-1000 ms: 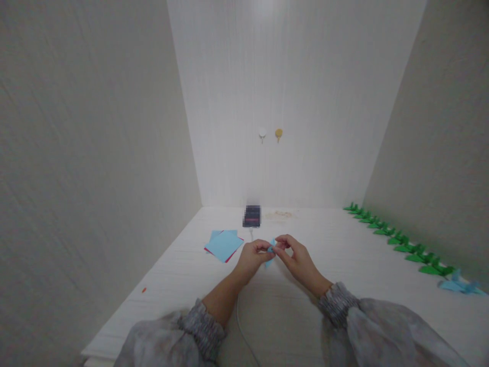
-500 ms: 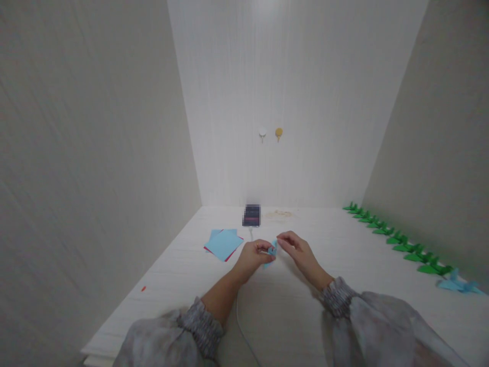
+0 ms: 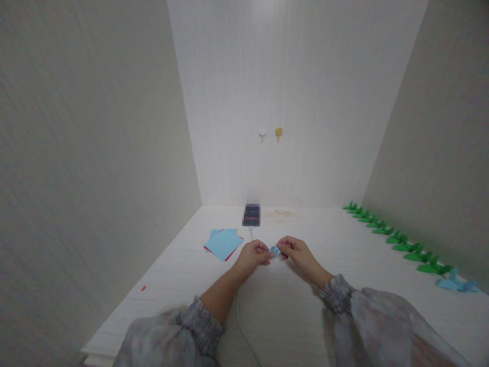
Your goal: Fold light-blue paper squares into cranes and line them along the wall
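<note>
Between my two hands is a small folded piece of light blue paper (image 3: pixel 275 251), held above the white table. My left hand (image 3: pixel 253 256) pinches its left side between thumb and fingers. At its right side, my right hand (image 3: pixel 295 251) has thumb and fingertips closed on the edge. The fingers cover part of the paper, so its full folded shape is hidden. Left of my left hand lies a stack of square paper sheets (image 3: pixel 224 244), light blue on top with red corners showing beneath.
Along the right wall runs a row of green folded paper figures (image 3: pixel 401 243), with a light blue one (image 3: pixel 457 282) at the near end. A blurred dark device (image 3: pixel 251 215) stands at the back, its white cable (image 3: pixel 240 323) trailing forward. A small orange-red scrap (image 3: pixel 143 288) lies left.
My right hand's fingers have closed onto the paper's right side. The blue piece now lies more level between both hands, and its lower flap no longer hangs below my left thumb.
</note>
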